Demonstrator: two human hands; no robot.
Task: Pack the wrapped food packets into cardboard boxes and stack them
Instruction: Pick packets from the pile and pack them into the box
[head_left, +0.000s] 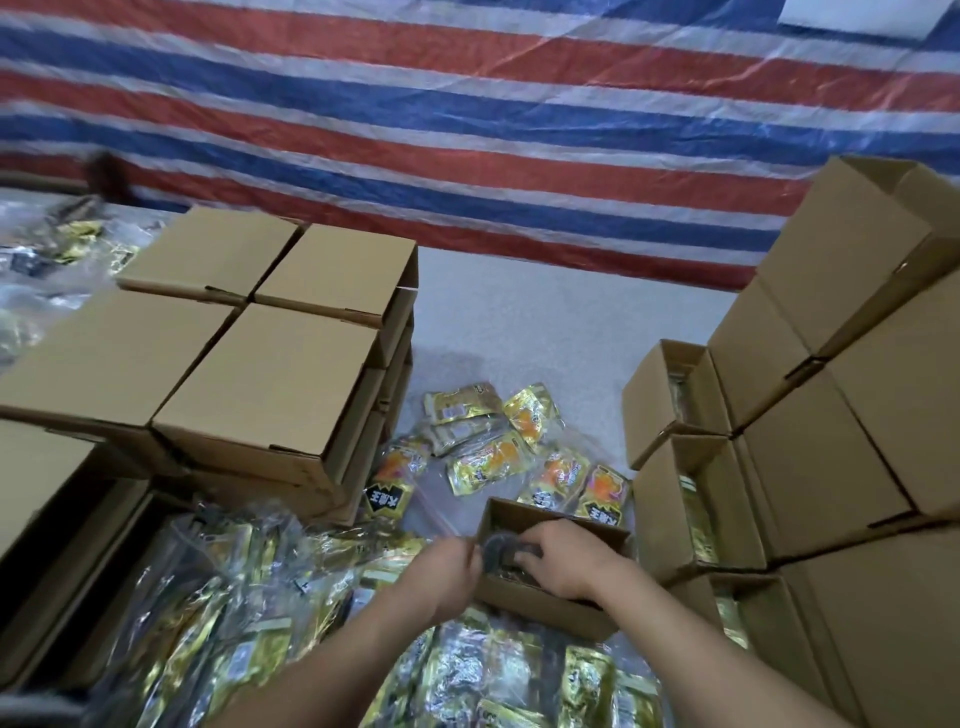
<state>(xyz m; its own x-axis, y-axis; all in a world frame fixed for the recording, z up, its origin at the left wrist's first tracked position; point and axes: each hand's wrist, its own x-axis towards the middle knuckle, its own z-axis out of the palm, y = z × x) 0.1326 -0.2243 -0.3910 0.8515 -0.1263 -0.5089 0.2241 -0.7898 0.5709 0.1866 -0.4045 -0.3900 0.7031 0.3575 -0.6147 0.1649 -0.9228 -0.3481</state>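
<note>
pressing packet (501, 552) into open box (540, 597)

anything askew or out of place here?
Mostly orderly. The closed box stack on the left is uneven: its layers are offset, edges not flush. Loose packets lie scattered on the floor beyond the open box that both hands are working in. Nothing looks damaged.

Grey floor (545, 322): loose packets (483, 447), box stacks (270, 364) L & R.
</note>
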